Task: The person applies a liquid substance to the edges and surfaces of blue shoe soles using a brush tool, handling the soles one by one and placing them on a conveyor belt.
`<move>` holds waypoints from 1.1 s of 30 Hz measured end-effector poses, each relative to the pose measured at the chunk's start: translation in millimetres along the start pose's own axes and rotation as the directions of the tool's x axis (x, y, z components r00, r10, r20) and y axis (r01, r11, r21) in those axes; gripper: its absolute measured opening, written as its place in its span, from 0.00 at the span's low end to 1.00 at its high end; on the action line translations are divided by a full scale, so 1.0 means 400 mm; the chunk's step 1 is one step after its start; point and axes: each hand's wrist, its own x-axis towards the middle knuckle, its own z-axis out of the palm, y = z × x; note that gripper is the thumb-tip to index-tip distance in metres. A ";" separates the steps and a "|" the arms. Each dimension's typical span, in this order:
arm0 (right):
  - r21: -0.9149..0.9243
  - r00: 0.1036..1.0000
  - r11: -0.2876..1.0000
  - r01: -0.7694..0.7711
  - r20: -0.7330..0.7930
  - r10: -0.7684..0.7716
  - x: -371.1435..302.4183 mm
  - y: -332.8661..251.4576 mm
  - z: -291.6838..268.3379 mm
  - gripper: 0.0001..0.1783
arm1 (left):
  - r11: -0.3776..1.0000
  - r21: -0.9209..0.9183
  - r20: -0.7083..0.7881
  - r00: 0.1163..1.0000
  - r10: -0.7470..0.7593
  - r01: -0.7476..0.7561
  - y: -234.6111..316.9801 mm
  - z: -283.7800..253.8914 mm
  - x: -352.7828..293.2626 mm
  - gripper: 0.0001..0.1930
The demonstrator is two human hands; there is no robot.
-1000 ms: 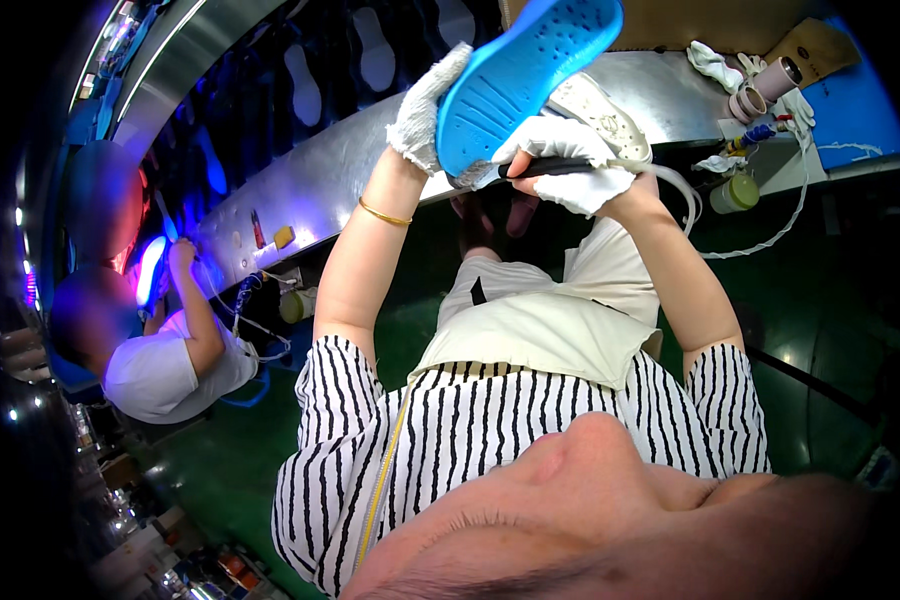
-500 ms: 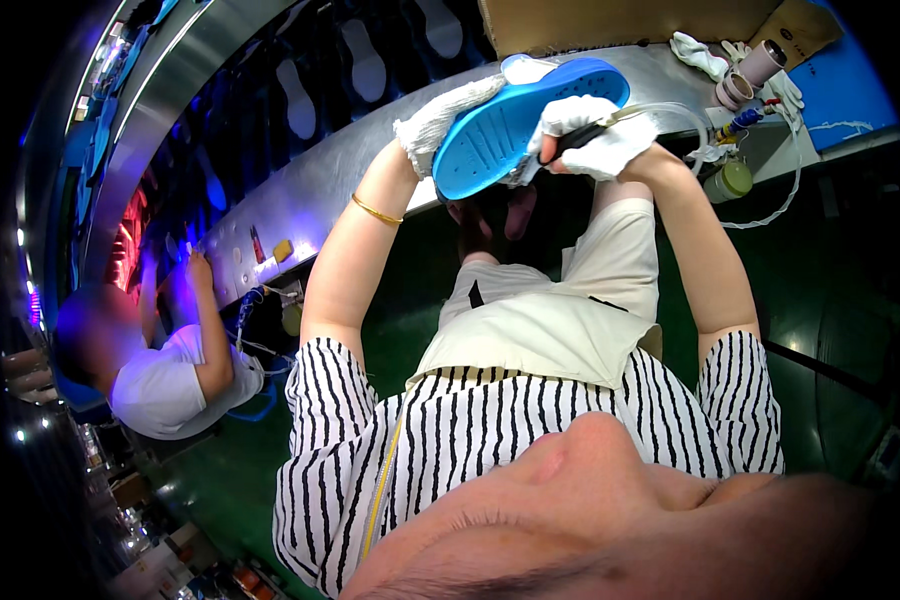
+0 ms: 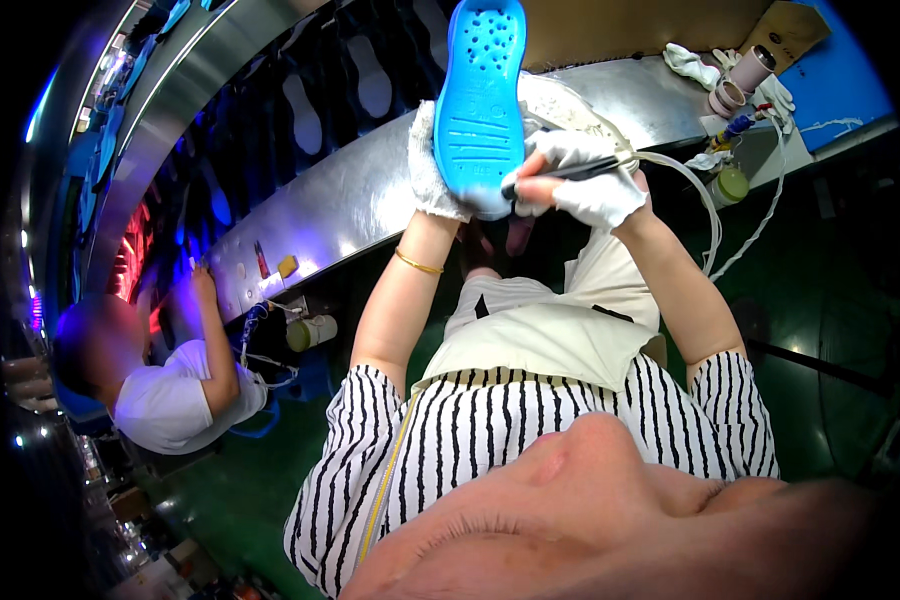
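Observation:
A shoe with a bright blue sole [image 3: 480,120] is held up over the bench edge, sole facing me and toe pointing away. Part of its whitish upper [image 3: 565,105] shows on the right. My left hand [image 3: 433,165], in a white glove, is closed round the shoe's left side near the heel. My right hand [image 3: 595,185], gloved with some fingertips bare, grips a black-handled brush [image 3: 578,172] joined to a clear hose [image 3: 685,172]. The brush's blurred dark tip lies at the heel end of the sole; whether it touches cannot be made out.
A metal bench [image 3: 360,170] runs across, with a line of dark trays and pale soles [image 3: 373,78] behind it. At right are white gloves [image 3: 692,65], a pink cylinder [image 3: 752,68] and a green-lidded jar [image 3: 733,185]. A co-worker [image 3: 175,385] sits at left.
The shoe has swung from slanting sideways to nearly upright, toe away from me, and moved left. The brush has shifted to the heel end, its tip now pointing left. Both hands keep hold.

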 end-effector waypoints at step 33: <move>-0.282 0.834 0.830 0.481 -0.145 -0.532 0.139 0.043 -0.065 0.06 | 0.992 0.107 0.045 0.997 0.059 -0.063 0.003 0.004 -0.027 0.33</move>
